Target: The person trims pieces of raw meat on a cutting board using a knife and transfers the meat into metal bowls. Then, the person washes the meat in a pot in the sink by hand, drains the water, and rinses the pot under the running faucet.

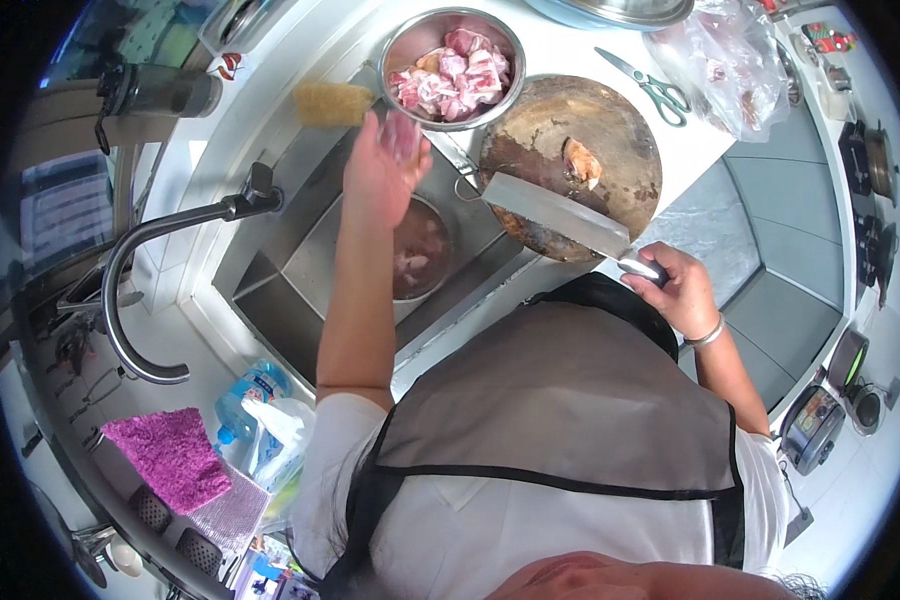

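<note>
My left hand (390, 169) is over the sink beside the steel bowl, with a blurred pink piece of raw meat (400, 136) at its fingers; whether they grip it is unclear. The steel bowl (521, 71) holds many chunks of raw meat (454, 75). In my right hand (675, 289) is the handle of a cleaver (559, 214), its blade lying across the near part of a round wooden chopping block (622, 127). One small piece of meat (583, 163) rests on the block. Another bowl (439, 214) with reddish water and meat stands in the sink.
Green-handled scissors (658, 94) and a clear plastic bag (735, 75) with contents lie beyond the block. A yellowish sponge (332, 103) sits at the sink's far edge. The curved faucet (116, 300) stands left, near a blue bottle (251, 397) and a purple cloth (169, 459).
</note>
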